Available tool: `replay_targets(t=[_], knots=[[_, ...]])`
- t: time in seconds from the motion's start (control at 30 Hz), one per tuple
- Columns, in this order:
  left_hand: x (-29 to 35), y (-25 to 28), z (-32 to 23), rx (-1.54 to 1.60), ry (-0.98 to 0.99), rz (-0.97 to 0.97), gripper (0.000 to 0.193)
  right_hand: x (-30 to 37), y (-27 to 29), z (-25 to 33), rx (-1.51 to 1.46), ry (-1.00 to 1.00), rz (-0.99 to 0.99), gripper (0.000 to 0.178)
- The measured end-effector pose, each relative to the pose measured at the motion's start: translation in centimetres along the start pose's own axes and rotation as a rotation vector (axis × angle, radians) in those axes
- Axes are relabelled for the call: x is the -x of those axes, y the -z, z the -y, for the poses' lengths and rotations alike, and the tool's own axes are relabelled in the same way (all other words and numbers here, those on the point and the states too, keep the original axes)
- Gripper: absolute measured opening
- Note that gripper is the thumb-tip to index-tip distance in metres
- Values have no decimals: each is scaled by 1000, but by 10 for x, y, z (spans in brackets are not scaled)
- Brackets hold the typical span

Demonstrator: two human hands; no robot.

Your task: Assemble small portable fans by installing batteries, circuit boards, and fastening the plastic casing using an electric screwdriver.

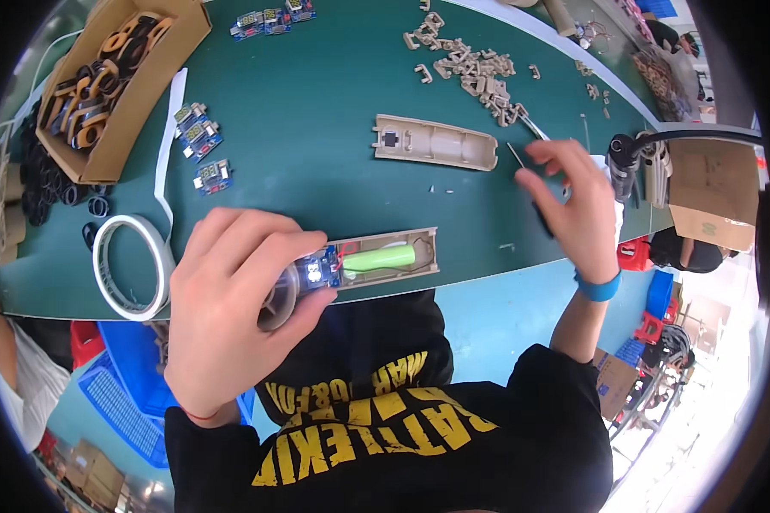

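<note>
My left hand (pixel 235 299) is closed around one end of a beige half shell (pixel 429 250) at the table's front edge. Inside the shell lie a light green cylindrical battery (pixel 381 259), thin red and black wires, and a blue circuit board (pixel 319 268) with a lit display. A clear round cup-like part (pixel 281 297) shows between my thumb and fingers. My right hand (pixel 577 205) hovers at the right, thumb and fingers apart. Near its fingertips are a thin metal rod (pixel 515 156) and metal tweezers (pixel 535 126); a dark object beneath the hand is partly hidden.
Another beige half shell (pixel 436 144) lies mid-table, with a pile of small beige clips (pixel 486 77) behind it. Several blue circuit boards (pixel 198 137), a white tape roll (pixel 101 267) and a cardboard box (pixel 164 90) of rings are left. A black lamp (pixel 624 158) stands right.
</note>
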State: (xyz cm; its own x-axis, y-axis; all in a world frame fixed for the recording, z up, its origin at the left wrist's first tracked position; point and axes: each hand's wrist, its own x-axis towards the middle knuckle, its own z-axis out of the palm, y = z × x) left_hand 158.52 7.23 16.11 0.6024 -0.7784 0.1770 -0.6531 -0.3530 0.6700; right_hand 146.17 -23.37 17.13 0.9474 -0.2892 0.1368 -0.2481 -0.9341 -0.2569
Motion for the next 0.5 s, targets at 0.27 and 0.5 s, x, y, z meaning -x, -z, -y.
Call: replay_targets(t=[0.27,0.5], knots=[[-6,-5,7,46,-23,-3,44,10,1,4,-496,-186,7,9],[-2,-6,11,95,6,-7,50,-20,2,91,-557,250,530,16]])
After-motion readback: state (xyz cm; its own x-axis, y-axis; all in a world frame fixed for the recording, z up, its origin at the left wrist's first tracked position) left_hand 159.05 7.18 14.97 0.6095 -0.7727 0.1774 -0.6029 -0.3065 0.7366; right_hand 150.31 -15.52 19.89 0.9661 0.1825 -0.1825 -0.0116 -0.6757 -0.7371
